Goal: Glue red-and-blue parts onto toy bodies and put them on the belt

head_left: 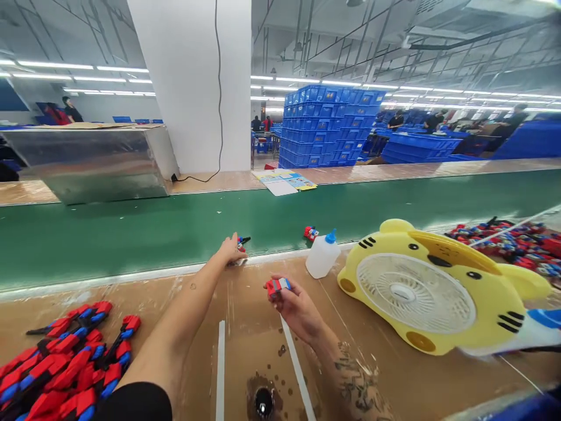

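My left hand (231, 250) reaches to the near edge of the green belt, its fingers closed around a small red and blue toy part (241, 248) with a black rod sticking out to the right. The fingers hide much of that part. Over the brown tabletop, my right hand (300, 307) grips a red, white and blue plastic toy piece (277, 287) between thumb and fingers. Another red and blue toy part (311, 233) lies on the belt, just behind a white squeeze bottle (323, 257) with a blue nozzle.
A yellow animal-shaped fan (416, 292) lies to the right. Red and blue parts form piles at left (65, 362) and far right (517, 245). A small dark round cup (263, 402) sits in front among wet spots. Beyond the green belt (184, 219) stand stacked blue crates (326, 126).
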`<act>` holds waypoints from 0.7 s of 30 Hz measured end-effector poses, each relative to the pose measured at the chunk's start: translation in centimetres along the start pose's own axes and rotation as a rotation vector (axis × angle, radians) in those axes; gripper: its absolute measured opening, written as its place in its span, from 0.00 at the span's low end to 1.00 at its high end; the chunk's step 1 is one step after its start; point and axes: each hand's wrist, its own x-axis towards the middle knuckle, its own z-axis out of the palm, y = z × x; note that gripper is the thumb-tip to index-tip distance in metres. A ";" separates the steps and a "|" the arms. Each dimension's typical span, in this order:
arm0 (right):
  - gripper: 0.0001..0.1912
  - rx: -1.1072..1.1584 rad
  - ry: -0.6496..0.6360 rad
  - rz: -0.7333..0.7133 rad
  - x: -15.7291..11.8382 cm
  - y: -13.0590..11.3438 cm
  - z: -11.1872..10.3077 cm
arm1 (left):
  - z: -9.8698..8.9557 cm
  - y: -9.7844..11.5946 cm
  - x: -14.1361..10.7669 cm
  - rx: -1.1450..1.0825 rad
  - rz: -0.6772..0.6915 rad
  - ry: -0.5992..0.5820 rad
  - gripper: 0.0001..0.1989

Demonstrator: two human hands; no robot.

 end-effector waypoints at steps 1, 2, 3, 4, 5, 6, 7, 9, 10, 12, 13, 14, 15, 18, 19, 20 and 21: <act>0.21 0.007 0.032 0.033 -1.1 0.4 -0.1 | -0.1 -0.5 -1.3 -0.005 0.019 0.023 0.24; 0.21 0.009 0.063 0.067 -2.2 0.9 -0.3 | -0.3 -1.4 -2.8 -0.007 0.032 0.037 0.24; 0.20 0.006 0.090 0.100 -3.4 1.4 -0.6 | -0.8 -2.7 -4.3 -0.005 0.040 0.041 0.25; 0.20 -0.002 0.110 0.126 -4.6 1.9 -1.1 | -1.6 -4.3 -6.1 0.001 0.042 0.036 0.25; 0.22 -0.015 0.119 0.154 -5.7 2.2 -1.8 | -2.6 -6.2 -8.1 0.011 0.035 0.022 0.24; 0.25 -0.026 0.128 0.177 -6.8 2.5 -2.5 | -3.7 -8.2 -10.4 0.025 0.016 -0.002 0.23; 0.28 -0.035 0.140 0.202 -7.7 2.7 -3.2 | -4.9 -10.1 -12.9 0.040 -0.013 -0.031 0.21; 0.32 -0.056 0.159 0.255 -9.0 3.0 -4.4 | -7.0 -13.6 -18.1 0.072 -0.093 -0.087 0.17; 0.33 -0.065 0.173 0.274 -9.3 3.1 -4.8 | -7.7 -14.9 -20.5 0.085 -0.138 -0.106 0.15; 0.31 -0.076 0.208 0.278 -9.5 3.5 -5.1 | -7.9 -16.7 -24.3 0.098 -0.217 -0.120 0.14; 0.30 -0.080 0.227 0.262 -9.4 3.6 -5.0 | -7.5 -17.1 -25.5 0.097 -0.251 -0.115 0.14; 0.29 -0.088 0.242 0.239 -9.2 3.8 -4.8 | -6.9 -17.3 -26.3 0.092 -0.282 -0.103 0.14; 0.28 -0.100 0.252 0.214 -9.0 3.8 -4.5 | -6.2 -17.3 -26.7 0.081 -0.306 -0.084 0.14; 0.28 -0.154 0.242 0.158 -8.9 3.6 -3.5 | -4.5 -16.4 -26.2 0.020 -0.324 -0.010 0.14; 0.28 -0.170 0.225 0.149 -9.1 3.3 -3.2 | -4.2 -16.0 -25.7 -0.014 -0.306 0.016 0.13; 0.28 -0.180 0.203 0.142 -9.4 3.0 -3.0 | -4.1 -15.4 -25.3 -0.054 -0.278 0.042 0.13; 0.27 -0.185 0.181 0.134 -9.7 2.7 -2.8 | -4.0 -14.7 -25.0 -0.100 -0.243 0.071 0.13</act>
